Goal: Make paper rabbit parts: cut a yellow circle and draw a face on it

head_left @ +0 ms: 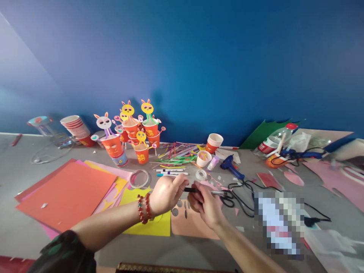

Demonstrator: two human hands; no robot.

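My left hand, with red bead bracelets at the wrist, has its fingers closed at the left end of a dark pen. My right hand grips the same pen from the right, and its silvery end sticks out past the fingers. The pen lies level between both hands. Under them are a yellow sheet and a salmon sheet with several small grey discs and ovals. A tape roll and a few markers lie just behind the hands.
Paper cups with rabbit figures stand at the back left, near stacked cups. Orange sheets lie at left. A blue glue gun with black cable, a bottle and pink paper are at right.
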